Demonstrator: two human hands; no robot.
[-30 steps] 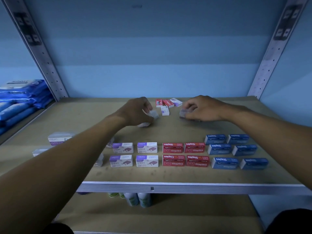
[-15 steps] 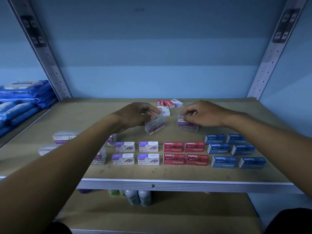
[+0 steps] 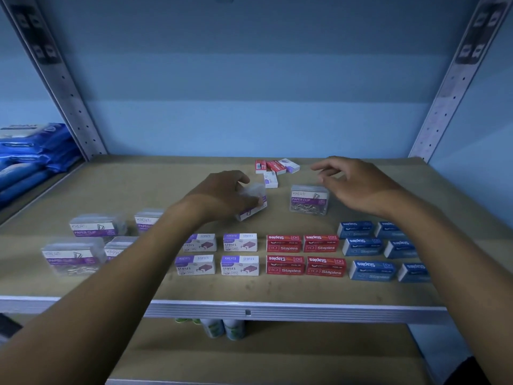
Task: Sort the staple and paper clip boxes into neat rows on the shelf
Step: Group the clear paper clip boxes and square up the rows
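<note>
The left hand grips a tilted clear plastic paper-clip box, likely for rowing; the right hand, fingers apart, hovers beside another clear box.

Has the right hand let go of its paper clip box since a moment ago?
Yes. The right hand has lifted off, open; the paper clip box stands behind the red staple boxes.

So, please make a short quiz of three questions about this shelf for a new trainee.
1. True or false: the right hand grips the upright paper clip box.
2. What does the left hand hold?
3. How many red staple boxes form the sorted block? A) two B) four C) six

Key: 1. False, it hovers open beside it. 2. A tilted clear paper clip box. 3. B.
</note>
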